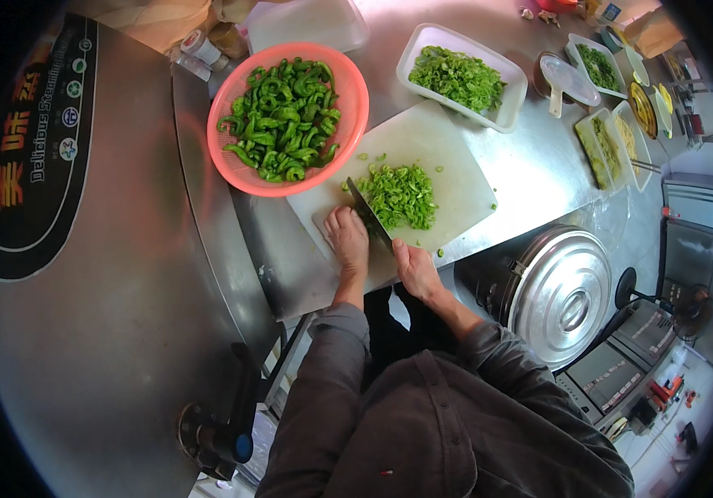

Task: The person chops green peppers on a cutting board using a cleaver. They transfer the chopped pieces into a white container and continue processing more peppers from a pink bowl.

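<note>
A cleaver (pixel 369 213) is in my right hand (pixel 417 267), gripped at the handle. Its blade stands on edge on a white cutting board (pixel 456 180), slanting away to the left. My left hand (pixel 349 235) rests on the board's near left part, fingers curled close against the blade. Whatever lies under those fingers is hidden. Just right of the blade is a heap of sliced green peppers (pixel 403 196), with stray slices around it. Beyond my left hand, a pink plastic colander (pixel 219 140) holds whole green peppers (pixel 284 118).
A white tub (pixel 512 115) of chopped greens stands behind the board. Farther right are a lidded bowl (pixel 568 81) and several food containers (pixel 602 149). A large steel lidded pot (pixel 562 299) is by my right arm. A steel steamer cabinet (pixel 138 261) borders the left.
</note>
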{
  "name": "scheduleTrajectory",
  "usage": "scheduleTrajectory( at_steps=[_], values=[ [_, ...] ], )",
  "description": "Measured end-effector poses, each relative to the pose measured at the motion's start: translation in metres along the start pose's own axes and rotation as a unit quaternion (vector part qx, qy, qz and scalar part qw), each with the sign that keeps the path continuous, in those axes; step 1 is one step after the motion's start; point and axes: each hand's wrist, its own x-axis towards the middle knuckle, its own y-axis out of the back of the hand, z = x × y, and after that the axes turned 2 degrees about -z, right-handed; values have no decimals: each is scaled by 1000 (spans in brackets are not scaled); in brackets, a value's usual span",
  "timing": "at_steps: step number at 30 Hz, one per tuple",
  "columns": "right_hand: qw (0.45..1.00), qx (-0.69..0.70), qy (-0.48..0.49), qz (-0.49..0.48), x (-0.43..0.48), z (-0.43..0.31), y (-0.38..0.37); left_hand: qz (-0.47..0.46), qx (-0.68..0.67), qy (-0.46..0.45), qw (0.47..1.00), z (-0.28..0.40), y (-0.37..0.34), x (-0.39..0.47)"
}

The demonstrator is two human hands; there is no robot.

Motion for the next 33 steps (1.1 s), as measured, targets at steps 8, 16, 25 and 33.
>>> scheduleTrajectory(
  at_steps=[8,16,25,33],
  values=[
    [997,-64,-13,-45,-26,-42,33,-26,17,3,1000,-3,0,-3],
    [993,-107,-9,-58,-22,-33,19,-50,41,3,998,-4,0,-4],
    [994,-87,-23,-67,-19,-34,32,-34,15,10,999,2,1,-2],
    [979,-131,-87,-131,-28,-55,43,-25,19,-16,999,-2,0,-2]
  ],
)
